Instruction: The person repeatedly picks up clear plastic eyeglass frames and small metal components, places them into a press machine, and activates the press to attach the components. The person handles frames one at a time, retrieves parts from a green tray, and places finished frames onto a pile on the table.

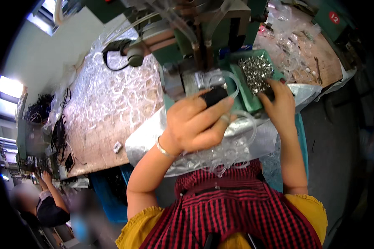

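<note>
My left hand (201, 120) is closed on a loop of clear plastic tubing (238, 83), just in front of the machine's metal work block (192, 83). A black cover wraps one of its fingers, and the fingers hide part of the tubing. To the right, my right hand (279, 103) reaches over the edge of a green tray (246, 94). Its thumb and forefinger are apart, with the tips at a heap of small shiny metal parts (255, 71). More clear tubing loops (220, 159) lie on the silvery sheet (147, 141) below my left hand.
The green machine (170, 52) stands directly ahead, with tubes hanging from above. A large pile of clear loops (129, 91) covers the wooden table (95, 145) at left. Plastic bags (284, 25) and a wrench (318, 70) lie at right. Another person (50, 207) works at far left.
</note>
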`<state>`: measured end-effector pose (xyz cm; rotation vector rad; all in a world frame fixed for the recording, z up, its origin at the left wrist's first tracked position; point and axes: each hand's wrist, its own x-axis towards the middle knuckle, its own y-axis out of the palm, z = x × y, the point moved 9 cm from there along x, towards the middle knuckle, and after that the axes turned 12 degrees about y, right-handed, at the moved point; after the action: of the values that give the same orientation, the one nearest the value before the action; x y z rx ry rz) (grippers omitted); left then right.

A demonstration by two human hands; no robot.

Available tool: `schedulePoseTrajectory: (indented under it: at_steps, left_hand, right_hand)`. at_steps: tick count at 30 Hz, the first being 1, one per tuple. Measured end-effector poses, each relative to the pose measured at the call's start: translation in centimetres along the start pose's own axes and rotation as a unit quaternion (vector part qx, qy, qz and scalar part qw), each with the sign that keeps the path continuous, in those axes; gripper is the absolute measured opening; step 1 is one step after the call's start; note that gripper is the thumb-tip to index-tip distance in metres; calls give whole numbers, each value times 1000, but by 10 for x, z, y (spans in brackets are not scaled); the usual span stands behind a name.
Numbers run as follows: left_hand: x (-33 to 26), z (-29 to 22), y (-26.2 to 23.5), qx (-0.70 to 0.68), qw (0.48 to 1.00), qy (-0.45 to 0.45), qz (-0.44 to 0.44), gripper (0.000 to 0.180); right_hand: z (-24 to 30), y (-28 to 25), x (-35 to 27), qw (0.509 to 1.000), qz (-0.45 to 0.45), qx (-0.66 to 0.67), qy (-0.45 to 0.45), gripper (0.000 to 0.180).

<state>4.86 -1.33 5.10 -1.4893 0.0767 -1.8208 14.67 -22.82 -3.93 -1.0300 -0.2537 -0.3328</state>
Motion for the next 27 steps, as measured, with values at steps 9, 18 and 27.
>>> schedulePoseTrajectory:
  at_steps: [9,18,27]
  left_hand:
    - [-154,-18,-74,-262,672,-506,474,40]
    - [-175,-131,56,-416,650,-523,362,66]
    - [-135,60,-87,-79,830,-520,182,23]
  right_hand:
    - [6,14,11,991,-95,5,-97,14]
    - [25,39,34,969,12,247,-4,19]
    - [-18,-16,-6,988,-80,127,-46,13]
